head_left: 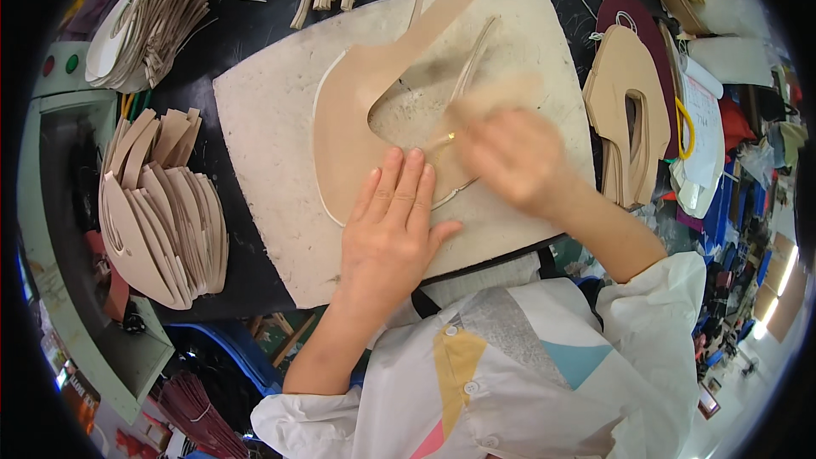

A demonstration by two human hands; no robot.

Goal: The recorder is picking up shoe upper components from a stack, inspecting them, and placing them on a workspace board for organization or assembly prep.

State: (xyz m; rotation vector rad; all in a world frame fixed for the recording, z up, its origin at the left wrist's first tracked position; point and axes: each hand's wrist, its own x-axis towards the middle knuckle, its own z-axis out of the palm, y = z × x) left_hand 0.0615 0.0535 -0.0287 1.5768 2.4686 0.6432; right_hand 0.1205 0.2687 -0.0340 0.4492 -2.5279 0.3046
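Both hands work on a curved tan leather piece (353,110) lying in the middle of a pale cutting board (272,204). Left hand (393,225) lies flat, fingers together, pressing the leather's lower edge. Right hand (510,161) is motion-blurred over a small metal tool (444,141); its grip cannot be told. Stacks of cut leather pieces (161,204) sit beside the board's left edge.

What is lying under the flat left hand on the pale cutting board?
Under the left hand lies a curved tan leather piece on the pale board; the part beneath the palm is hidden.
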